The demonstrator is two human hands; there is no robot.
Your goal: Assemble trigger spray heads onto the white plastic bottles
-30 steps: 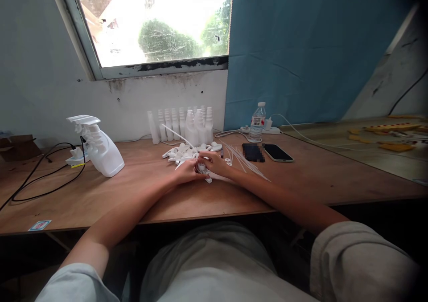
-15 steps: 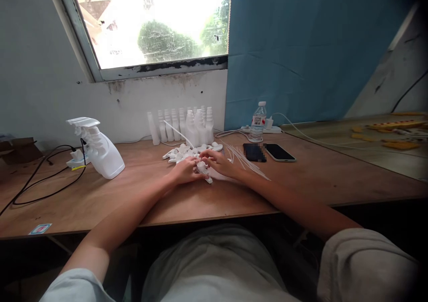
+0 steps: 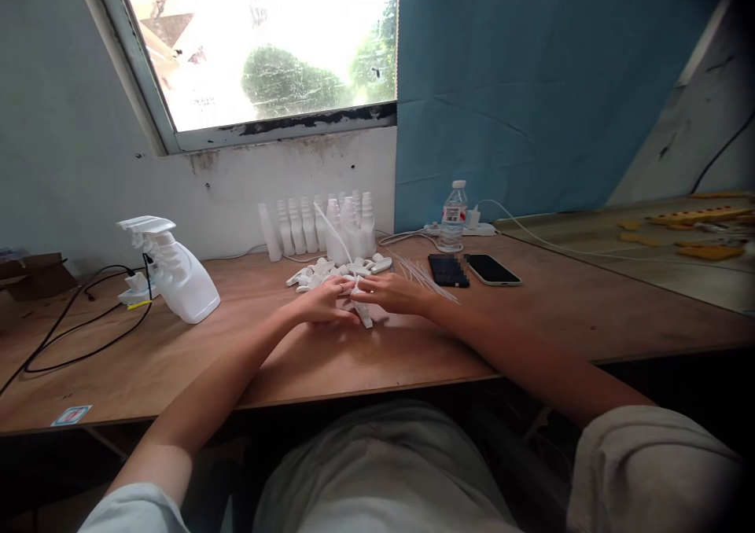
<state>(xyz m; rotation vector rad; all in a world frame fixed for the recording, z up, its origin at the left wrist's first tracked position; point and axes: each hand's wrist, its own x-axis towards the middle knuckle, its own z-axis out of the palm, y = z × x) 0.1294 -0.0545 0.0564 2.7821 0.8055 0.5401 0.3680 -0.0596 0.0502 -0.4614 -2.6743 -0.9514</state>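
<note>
Holding a white sprayer part (image 3: 361, 313) between both hands, I pinch it with my left hand (image 3: 322, 303) and right hand (image 3: 386, 292) closed around it, just in front of the pile of parts (image 3: 330, 270). Behind that pile stands a row of bottles (image 3: 322, 226); phones (image 3: 475, 270) lie right of it, a spray bottle (image 3: 174, 273) well to its left.
</note>
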